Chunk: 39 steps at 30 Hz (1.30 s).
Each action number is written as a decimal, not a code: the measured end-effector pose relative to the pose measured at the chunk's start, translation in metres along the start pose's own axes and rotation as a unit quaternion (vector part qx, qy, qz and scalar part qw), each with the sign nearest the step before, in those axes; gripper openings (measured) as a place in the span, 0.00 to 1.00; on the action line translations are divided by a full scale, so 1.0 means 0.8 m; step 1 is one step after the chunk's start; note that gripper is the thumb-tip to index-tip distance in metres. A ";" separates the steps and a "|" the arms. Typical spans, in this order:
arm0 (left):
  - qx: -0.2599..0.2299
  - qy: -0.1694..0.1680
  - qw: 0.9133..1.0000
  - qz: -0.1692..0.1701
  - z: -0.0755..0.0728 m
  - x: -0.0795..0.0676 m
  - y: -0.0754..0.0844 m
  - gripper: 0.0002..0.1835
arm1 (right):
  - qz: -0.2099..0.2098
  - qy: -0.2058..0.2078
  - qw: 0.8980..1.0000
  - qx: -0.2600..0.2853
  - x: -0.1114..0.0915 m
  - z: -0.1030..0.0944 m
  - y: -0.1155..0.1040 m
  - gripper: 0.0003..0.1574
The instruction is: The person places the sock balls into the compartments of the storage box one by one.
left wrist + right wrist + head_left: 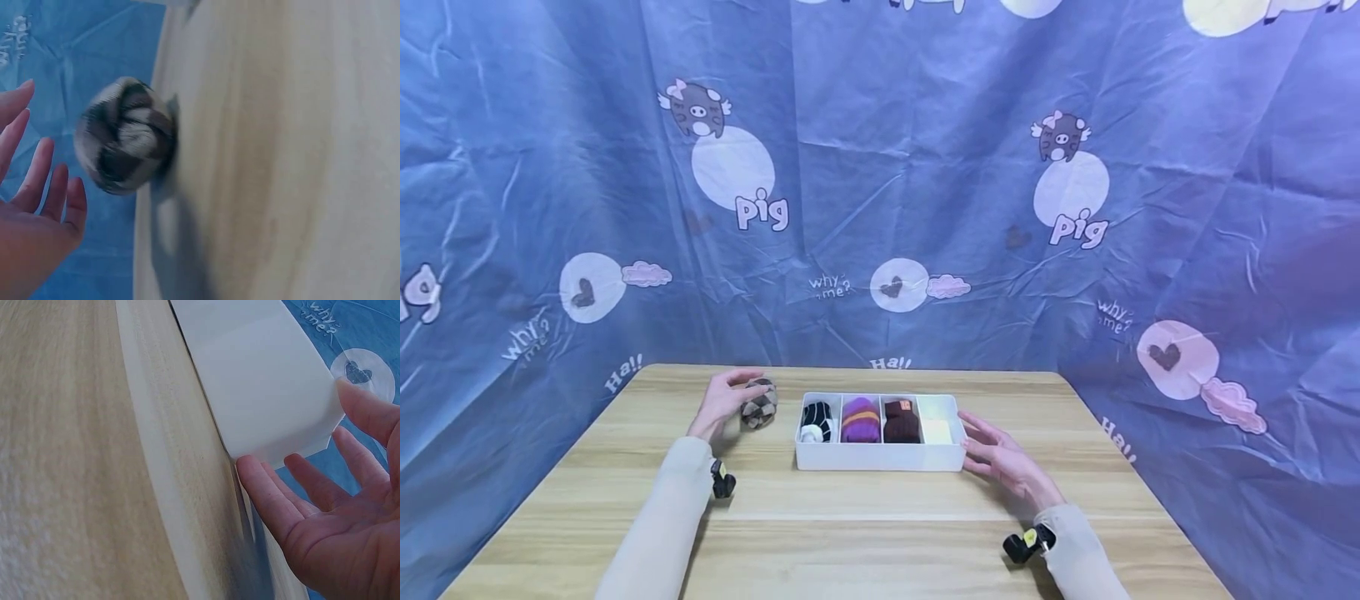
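A rolled-up checkered sock (759, 405) in grey, beige and dark tones rests on the table's left side. Beside it is my left hand (727, 400), its fingers extended; in the left wrist view a gap shows between the fingers (45, 181) and the sock ball (127, 135). A white divided box (880, 457) stands at the middle. From left to right it holds a black-and-white rolled sock (817, 421), a purple one with an orange stripe (861, 419) and a dark brown one (901, 422). My right hand (1006, 460) touches the box's right end with spread fingers, beside the bare white compartment.
The light wooden table (865, 542) reaches back to a blue printed curtain (880, 208) that hangs behind and along both sides. Small black cameras sit on both wrists.
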<state>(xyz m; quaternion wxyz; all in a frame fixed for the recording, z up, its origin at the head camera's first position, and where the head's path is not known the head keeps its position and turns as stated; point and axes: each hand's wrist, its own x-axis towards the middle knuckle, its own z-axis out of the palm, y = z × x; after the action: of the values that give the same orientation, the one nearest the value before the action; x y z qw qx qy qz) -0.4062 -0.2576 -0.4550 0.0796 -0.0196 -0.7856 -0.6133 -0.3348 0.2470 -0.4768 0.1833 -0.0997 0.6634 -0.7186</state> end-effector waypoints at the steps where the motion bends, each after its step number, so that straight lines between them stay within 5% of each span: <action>1: 0.001 -0.002 1.000 -0.003 0.000 0.001 -0.003 0.27 | 0.001 0.000 1.000 0.001 0.000 0.000 0.000 0.47; 18: 0.037 -0.050 0.997 -0.041 0.009 0.010 -0.019 0.31 | -0.001 0.006 1.000 0.007 0.001 0.000 0.002 0.47; 39: 0.063 -0.094 0.994 -0.007 0.011 0.003 -0.023 0.29 | -0.004 0.009 1.000 0.002 0.000 0.002 0.005 0.46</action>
<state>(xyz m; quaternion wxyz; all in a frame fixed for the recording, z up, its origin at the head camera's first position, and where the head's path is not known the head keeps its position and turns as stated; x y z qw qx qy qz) -0.4118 -0.2541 -0.4741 0.0022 -0.0664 -0.8266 -0.5588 -0.3338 0.2453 -0.4804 0.1746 -0.0959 0.6632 -0.7215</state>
